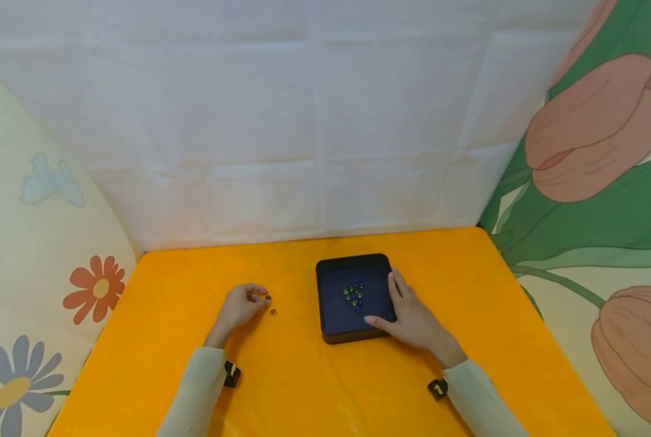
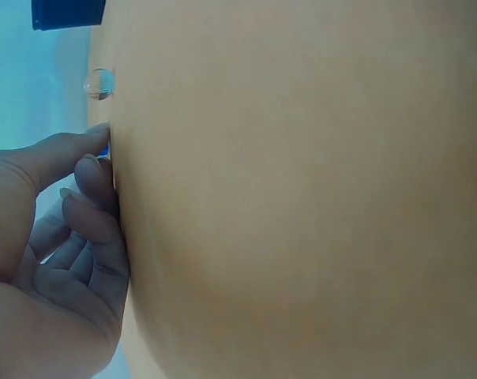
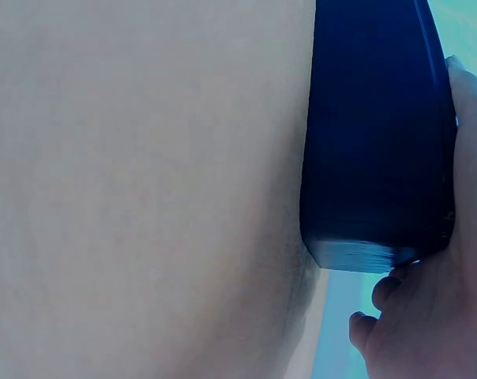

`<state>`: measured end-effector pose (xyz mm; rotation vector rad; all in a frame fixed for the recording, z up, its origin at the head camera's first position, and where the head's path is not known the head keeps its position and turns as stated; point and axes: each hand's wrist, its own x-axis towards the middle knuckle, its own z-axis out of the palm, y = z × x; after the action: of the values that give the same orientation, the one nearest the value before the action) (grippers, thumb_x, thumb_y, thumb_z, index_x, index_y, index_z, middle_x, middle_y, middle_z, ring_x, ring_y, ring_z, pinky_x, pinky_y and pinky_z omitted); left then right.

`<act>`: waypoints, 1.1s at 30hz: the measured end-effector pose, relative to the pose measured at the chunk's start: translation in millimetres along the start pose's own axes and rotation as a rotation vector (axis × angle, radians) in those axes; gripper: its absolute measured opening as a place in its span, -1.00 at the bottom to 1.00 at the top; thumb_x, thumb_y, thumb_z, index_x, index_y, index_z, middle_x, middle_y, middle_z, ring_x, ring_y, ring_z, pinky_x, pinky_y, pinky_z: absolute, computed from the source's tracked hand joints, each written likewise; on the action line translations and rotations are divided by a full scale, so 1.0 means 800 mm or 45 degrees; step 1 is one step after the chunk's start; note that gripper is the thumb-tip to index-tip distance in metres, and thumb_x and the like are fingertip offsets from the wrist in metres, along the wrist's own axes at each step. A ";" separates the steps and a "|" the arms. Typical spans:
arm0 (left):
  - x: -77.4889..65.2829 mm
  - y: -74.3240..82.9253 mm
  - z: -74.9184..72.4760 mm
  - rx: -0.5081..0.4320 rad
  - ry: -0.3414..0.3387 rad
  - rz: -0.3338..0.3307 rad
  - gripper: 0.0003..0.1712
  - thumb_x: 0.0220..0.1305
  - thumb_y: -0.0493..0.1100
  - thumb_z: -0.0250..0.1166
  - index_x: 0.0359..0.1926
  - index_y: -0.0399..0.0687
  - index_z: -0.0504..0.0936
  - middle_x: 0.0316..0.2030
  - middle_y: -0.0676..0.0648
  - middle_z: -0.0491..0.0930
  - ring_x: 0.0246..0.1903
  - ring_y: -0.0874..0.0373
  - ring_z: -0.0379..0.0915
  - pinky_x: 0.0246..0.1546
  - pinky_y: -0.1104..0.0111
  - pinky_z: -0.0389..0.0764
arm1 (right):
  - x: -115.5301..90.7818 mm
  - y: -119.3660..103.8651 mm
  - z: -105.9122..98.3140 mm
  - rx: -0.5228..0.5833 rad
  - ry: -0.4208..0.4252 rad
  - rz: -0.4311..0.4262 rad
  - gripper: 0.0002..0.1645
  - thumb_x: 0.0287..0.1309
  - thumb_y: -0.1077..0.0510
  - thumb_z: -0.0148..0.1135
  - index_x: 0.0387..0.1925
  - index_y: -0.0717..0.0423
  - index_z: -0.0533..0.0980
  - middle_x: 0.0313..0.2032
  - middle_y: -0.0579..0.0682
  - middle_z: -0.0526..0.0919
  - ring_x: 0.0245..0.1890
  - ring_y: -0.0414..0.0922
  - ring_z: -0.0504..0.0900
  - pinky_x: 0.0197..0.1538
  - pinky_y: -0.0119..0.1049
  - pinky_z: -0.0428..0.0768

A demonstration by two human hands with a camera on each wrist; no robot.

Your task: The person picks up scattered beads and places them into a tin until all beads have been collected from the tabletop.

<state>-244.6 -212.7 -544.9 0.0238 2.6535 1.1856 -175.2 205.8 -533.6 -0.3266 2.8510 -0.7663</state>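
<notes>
In the head view my left hand (image 1: 241, 305) pinches a small blue marble (image 1: 268, 298) between thumb and fingertips, low over the table. The left wrist view shows only a sliver of blue between those fingertips. A clear, brownish-looking glass marble (image 1: 273, 312) lies just beyond them. My right hand (image 1: 415, 320) rests against the near right corner of a black square tray (image 1: 330, 325). Its fingers stretch along the right wall, while the thumb reaches over the rim. Several blue and green-yellow marbles (image 1: 354, 294) sit clustered inside the tray.
An orange cloth covers the table (image 1: 314, 388). Behind it hangs a white sheet (image 1: 238, 133), and flower-printed panels (image 1: 593, 243) stand at both sides. Each wrist wears a small black device, such as the one on the right (image 1: 437, 389).
</notes>
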 end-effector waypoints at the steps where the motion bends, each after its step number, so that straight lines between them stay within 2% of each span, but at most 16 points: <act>1: 0.000 0.000 0.000 0.003 0.001 0.003 -0.71 0.40 -0.15 0.42 0.03 -0.24 0.72 -0.28 -0.13 0.73 -0.38 0.13 0.53 -0.31 0.33 0.54 | 0.000 0.000 0.000 -0.001 -0.001 0.002 0.48 0.21 -0.68 0.09 0.69 0.13 -0.29 0.71 0.10 -0.39 0.67 0.31 -0.06 0.58 0.32 0.17; 6: 0.000 -0.002 0.001 0.016 0.004 0.012 -0.75 0.41 -0.14 0.41 -0.03 -0.21 0.76 -0.26 -0.13 0.74 -0.36 0.13 0.55 -0.30 0.34 0.56 | 0.001 -0.001 0.000 -0.004 -0.001 0.008 0.49 0.19 -0.69 0.10 0.70 0.12 -0.28 0.71 0.09 -0.37 0.68 0.29 -0.05 0.58 0.30 0.19; 18: 0.000 -0.001 0.003 -0.036 0.005 -0.034 -0.76 0.43 -0.13 0.40 -0.03 -0.20 0.79 -0.23 -0.15 0.74 -0.35 0.11 0.54 -0.28 0.33 0.55 | 0.001 -0.001 -0.001 -0.026 0.000 -0.006 0.48 0.22 -0.68 0.09 0.69 0.16 -0.27 0.71 0.13 -0.36 0.67 0.32 -0.03 0.58 0.30 0.19; 26: -0.001 -0.002 0.004 -0.031 0.015 -0.025 -0.76 0.43 -0.12 0.41 -0.04 -0.20 0.79 -0.21 -0.16 0.75 -0.33 0.11 0.56 -0.27 0.33 0.56 | 0.001 -0.002 -0.003 -0.136 0.036 -0.055 0.46 0.24 -0.67 0.07 0.67 0.23 -0.23 0.70 0.20 -0.30 0.70 0.21 -0.10 0.66 0.18 0.05; 33: -0.002 -0.002 0.005 -0.033 0.008 -0.024 -0.76 0.42 -0.12 0.41 -0.04 -0.19 0.79 -0.19 -0.17 0.76 -0.33 0.11 0.56 -0.29 0.36 0.56 | -0.002 -0.004 -0.005 -0.189 0.043 -0.078 0.45 0.25 -0.66 0.09 0.66 0.27 -0.19 0.70 0.24 -0.28 0.71 0.22 -0.13 0.67 0.16 0.03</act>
<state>-242.2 -211.4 -548.3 -0.0094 2.6378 1.2157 -173.8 205.6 -528.5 -0.4264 2.9491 -0.5772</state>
